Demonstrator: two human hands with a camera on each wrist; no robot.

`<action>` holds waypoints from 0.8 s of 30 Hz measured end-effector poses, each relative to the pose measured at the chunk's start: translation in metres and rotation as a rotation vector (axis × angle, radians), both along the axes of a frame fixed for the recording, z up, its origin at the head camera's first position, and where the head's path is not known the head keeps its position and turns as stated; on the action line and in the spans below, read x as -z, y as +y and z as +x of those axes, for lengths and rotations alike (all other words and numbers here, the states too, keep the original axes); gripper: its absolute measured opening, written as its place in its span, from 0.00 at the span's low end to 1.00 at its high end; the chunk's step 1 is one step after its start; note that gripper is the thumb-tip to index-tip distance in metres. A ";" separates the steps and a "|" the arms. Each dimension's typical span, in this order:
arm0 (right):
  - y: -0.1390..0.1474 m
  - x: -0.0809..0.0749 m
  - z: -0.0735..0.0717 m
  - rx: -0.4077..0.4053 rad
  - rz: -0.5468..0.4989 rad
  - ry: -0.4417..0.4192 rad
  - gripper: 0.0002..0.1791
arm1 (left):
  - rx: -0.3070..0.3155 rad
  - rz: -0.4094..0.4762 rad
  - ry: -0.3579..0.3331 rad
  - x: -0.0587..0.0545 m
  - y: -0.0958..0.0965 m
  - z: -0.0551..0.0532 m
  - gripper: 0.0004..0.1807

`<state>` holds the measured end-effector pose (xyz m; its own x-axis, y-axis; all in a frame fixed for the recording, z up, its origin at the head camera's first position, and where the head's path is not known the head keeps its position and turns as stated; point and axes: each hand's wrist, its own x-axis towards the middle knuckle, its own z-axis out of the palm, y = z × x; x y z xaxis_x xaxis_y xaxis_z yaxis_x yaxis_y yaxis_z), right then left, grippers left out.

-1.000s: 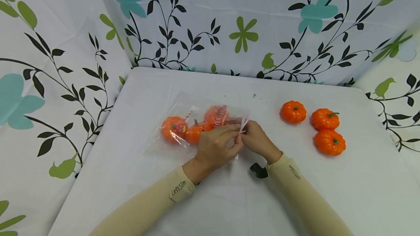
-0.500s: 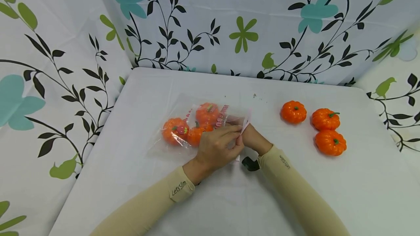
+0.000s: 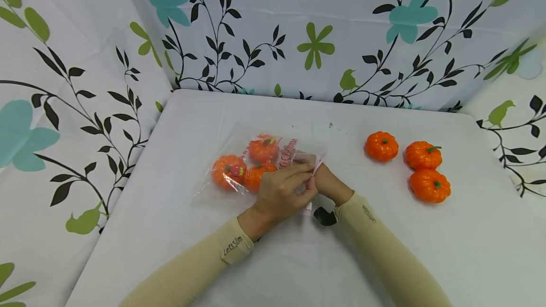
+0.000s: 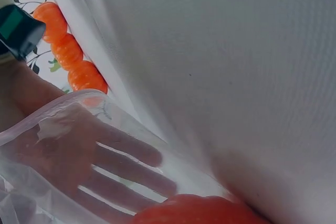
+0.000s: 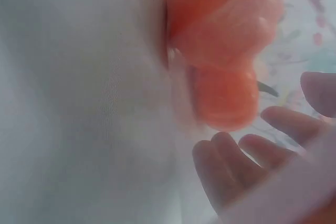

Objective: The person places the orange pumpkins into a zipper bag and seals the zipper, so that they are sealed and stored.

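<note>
A clear plastic bag point(image 3: 230, 134) with red print lies on the table, with three orange toy pumpkins inside: one at the left point(image 3: 227, 173), one behind point(image 3: 262, 150) and one in the middle point(image 3: 255, 177), partly covered by my left hand. My left hand point(image 3: 283, 191) pinches the bag's pinkish opening edge between thumb and fingers. Through that opening reaches my right hand point(image 3: 330, 181), its fingers stretched out under the plastic in the left wrist view. It holds nothing there. A pumpkin point(image 4: 199, 212) shows just beyond its fingertips.
Three loose toy pumpkins sit at the right of the white table point(image 3: 192, 259): a single one point(image 3: 381, 146), and a touching pair, one behind point(image 3: 423, 155) and one in front point(image 3: 429, 185). A dark wrist camera point(image 3: 325, 216) sits under the right wrist. Patterned cloth point(image 3: 264, 22) stands behind.
My right hand has moved left, deeper into the bag. The rear pumpkin in the bag has shifted left, away from the opening. My left hand keeps its pinch on the edge.
</note>
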<state>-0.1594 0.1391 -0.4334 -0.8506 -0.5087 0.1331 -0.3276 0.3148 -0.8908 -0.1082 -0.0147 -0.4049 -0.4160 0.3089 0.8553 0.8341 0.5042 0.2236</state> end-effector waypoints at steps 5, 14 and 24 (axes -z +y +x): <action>0.010 -0.027 0.021 0.071 -0.006 -0.148 0.21 | 0.002 0.007 -0.002 0.000 0.000 -0.001 0.08; 0.045 -0.065 0.038 0.153 0.371 -0.029 0.15 | -0.011 0.007 -0.026 -0.002 -0.002 -0.001 0.08; 0.085 -0.091 0.039 0.562 0.632 0.341 0.28 | -0.013 0.004 -0.070 -0.002 -0.003 0.000 0.07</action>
<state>-0.1202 0.2246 -0.3428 -0.9609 -0.0952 0.2600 -0.1927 0.9041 -0.3814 -0.1078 -0.0181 -0.4027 -0.4787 0.3000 0.8251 0.8100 0.5135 0.2832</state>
